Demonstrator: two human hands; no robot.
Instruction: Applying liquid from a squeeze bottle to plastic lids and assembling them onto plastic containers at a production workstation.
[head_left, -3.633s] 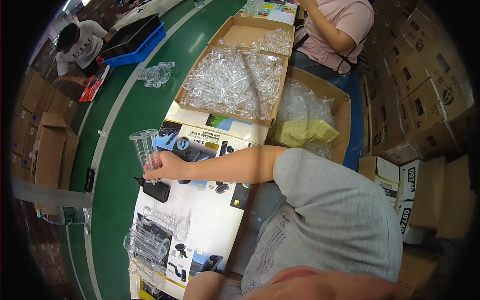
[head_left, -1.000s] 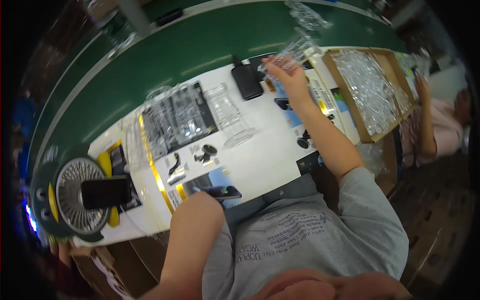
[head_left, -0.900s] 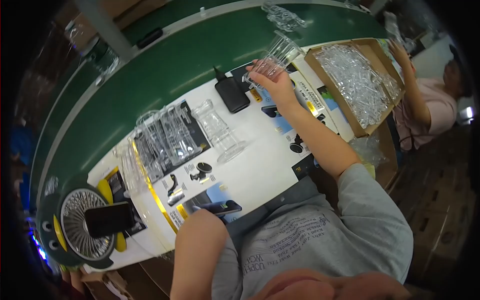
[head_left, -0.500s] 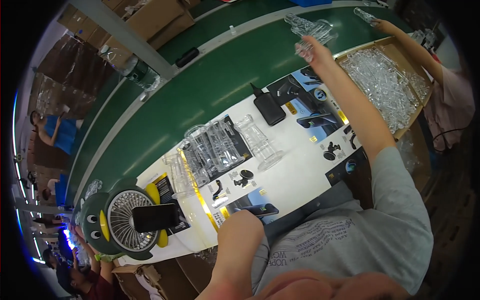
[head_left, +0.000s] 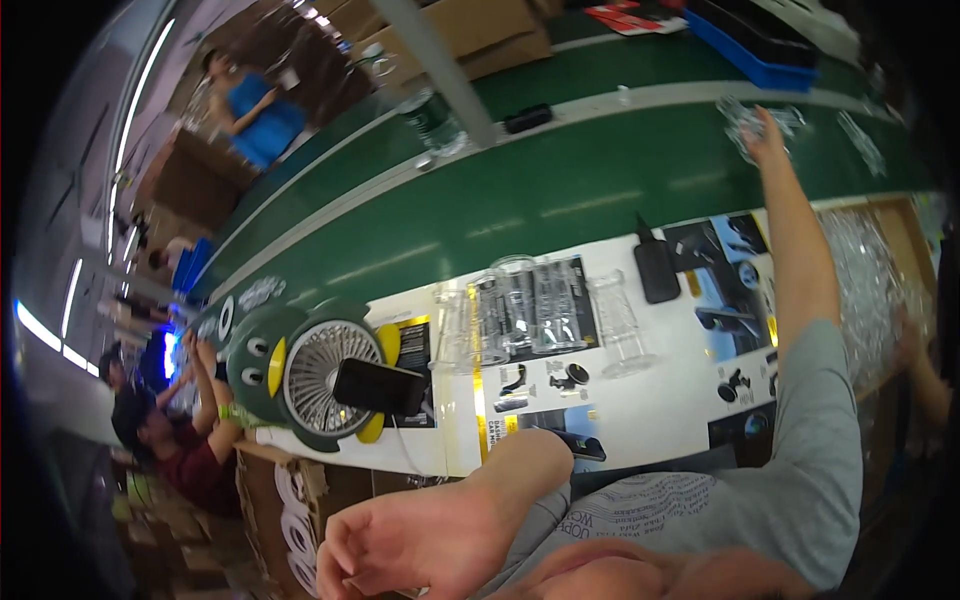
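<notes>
My right hand [head_left: 765, 140] is stretched out over the green belt [head_left: 560, 195], its fingers closed around clear plastic pieces [head_left: 740, 120]. More of the clear cluster spreads to both sides of the fingers. Bent back near the lower edge, my left hand [head_left: 415, 540] has loosely curled fingers and nothing visible in it. Between the arms, several clear tube-shaped pieces [head_left: 515, 310] stand or lie grouped on the white printed sheet [head_left: 680, 400]. A single clear piece with a flared base [head_left: 625, 325] is just right of them. Another long clear piece [head_left: 862, 143] lies alone on the belt.
A penguin-shaped fan [head_left: 330, 375] with a phone [head_left: 378, 387] before it stands left. A black device [head_left: 656, 270] lies on the sheet. At right, a carton [head_left: 905, 230] holds many clear pieces, beside another person's hand [head_left: 910, 345]. A bottle [head_left: 430, 120] and blue tray [head_left: 750, 55] are farther back.
The view has swung, shifting the table rightward. My left hand has come into view. The other person's hand has left the long clear piece on the belt and moved to the carton.
</notes>
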